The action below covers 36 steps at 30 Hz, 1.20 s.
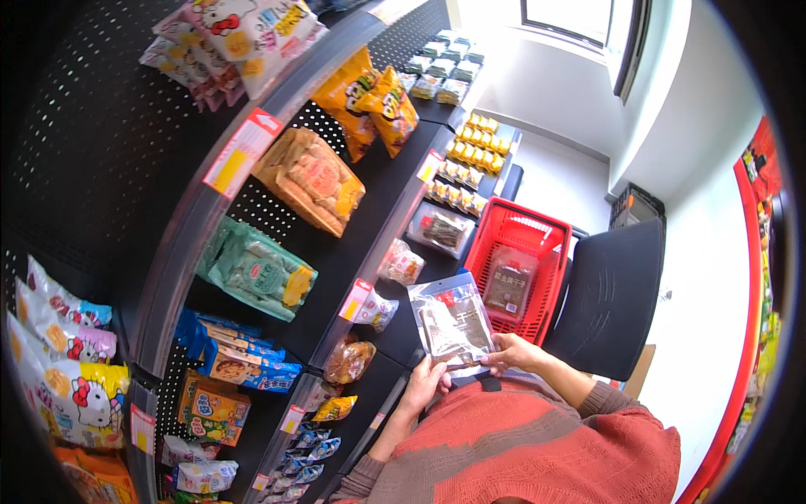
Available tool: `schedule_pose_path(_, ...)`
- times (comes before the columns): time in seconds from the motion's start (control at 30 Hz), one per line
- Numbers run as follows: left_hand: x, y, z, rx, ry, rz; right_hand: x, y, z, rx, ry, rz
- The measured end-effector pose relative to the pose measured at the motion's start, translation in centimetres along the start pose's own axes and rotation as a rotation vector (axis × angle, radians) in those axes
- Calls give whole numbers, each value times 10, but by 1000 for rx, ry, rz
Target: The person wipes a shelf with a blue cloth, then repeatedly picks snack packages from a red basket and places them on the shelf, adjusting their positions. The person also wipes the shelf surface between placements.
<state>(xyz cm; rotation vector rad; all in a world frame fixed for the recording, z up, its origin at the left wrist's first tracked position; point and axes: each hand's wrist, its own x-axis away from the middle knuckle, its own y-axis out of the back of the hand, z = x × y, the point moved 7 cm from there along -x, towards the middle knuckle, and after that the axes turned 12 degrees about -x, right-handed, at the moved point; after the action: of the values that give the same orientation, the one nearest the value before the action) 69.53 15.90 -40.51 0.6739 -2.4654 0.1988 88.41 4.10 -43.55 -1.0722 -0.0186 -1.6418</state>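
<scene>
A clear, shiny plastic pouch of dark dried food (452, 327) is held flat in front of my body. My left hand (425, 385) grips its lower left corner, thumb on top. On the lower right corner, my right hand (511, 353) pinches the edge between thumb and fingers. Glare hides part of the pouch's printed front. Just beyond it is a red plastic shopping basket (554, 249), with one similar pouch (507, 283) lying inside. Another pouch of dark strips (441, 230) rests on the shelf left of the basket.
Black perforated shelving (384, 208) runs along the left, bearing a green snack bag (259, 269), a brown snack bag (318, 179) and orange chip bags (390, 110). Beside the basket stands a black chair (607, 302). A white wall (699, 252) bounds the right, below a window (567, 19).
</scene>
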Motion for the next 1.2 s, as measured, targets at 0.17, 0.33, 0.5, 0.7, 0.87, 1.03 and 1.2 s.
schedule_pose_path(0.17, -7, -8, 13, -44, 76, 51, 2, 9, -21, -36, -40, -31)
schedule_pose_path(0.33, -18, -19, 31, 6, 227, 124, 10, 26, -42, 117, -99, -63)
schedule_pose_path(0.5, -33, -37, 42, -40, 289, 230, 21, 42, -68, 62, -148, -106)
schedule_pose_path(0.7, -63, -53, 51, -166, 287, 284, 30, 64, -88, 95, -108, -184)
schedule_pose_path(0.87, -92, -62, 56, -265, 291, 283, 25, 84, -100, 36, -72, -327)
schedule_pose_path(1.03, -124, -70, 43, -328, 232, 278, 20, 97, -92, -89, -11, -388)
schedule_pose_path(1.2, -159, -74, 8, -327, 117, 245, 15, 116, -59, -112, 229, -449)
